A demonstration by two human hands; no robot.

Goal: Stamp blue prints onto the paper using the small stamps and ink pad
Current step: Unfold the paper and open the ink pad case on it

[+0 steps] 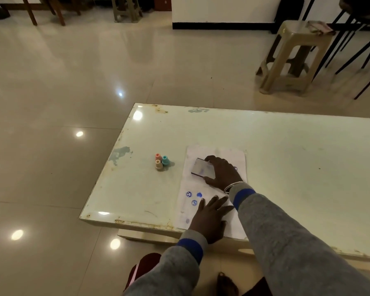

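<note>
Left hand flat on paper, right hand gripping ink pad

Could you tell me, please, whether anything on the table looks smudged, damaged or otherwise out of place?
Yes. The paper carries solid blue blots among the clean round prints, so some ink smeared. The table has a grey worn patch near its left edge and rusty marks along its rim.

Your paper lies flat, bearing blue prints; ink pad rests tilted on it; three small stamps stand upright, clustered, left of paper.
</note>
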